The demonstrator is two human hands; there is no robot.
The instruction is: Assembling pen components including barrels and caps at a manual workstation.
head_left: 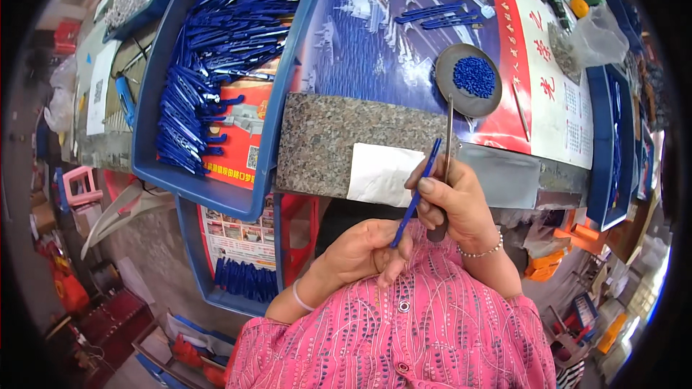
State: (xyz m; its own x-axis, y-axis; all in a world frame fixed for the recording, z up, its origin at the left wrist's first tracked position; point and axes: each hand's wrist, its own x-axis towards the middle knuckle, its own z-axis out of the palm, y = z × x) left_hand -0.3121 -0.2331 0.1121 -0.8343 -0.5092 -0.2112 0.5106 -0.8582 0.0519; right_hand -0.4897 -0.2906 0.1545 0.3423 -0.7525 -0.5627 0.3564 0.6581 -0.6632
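Note:
In front of my chest, a slim blue stick-like piece (417,198) slants upward between my hands. My left hand (364,251) pinches its lower end between thumb and fingers. My right hand (461,202) closes around a thin metal tool (450,130) with a dark handle, and its thumb and fingers also meet the blue piece's upper part. The tool's tip lies over the near side of a round grey dish (468,109), which holds a heap of tiny blue parts (474,76). Below the blue piece is a folded white paper (382,173) on the table's near edge.
To the left, a large blue tray (263,137) holds many slim blue pieces (238,21). Several more blue pieces (450,16) lie beyond the dish. Beneath the tabletop is another blue tray (209,274). A blue bin (602,144) stands at right, near a clear plastic bag (600,37).

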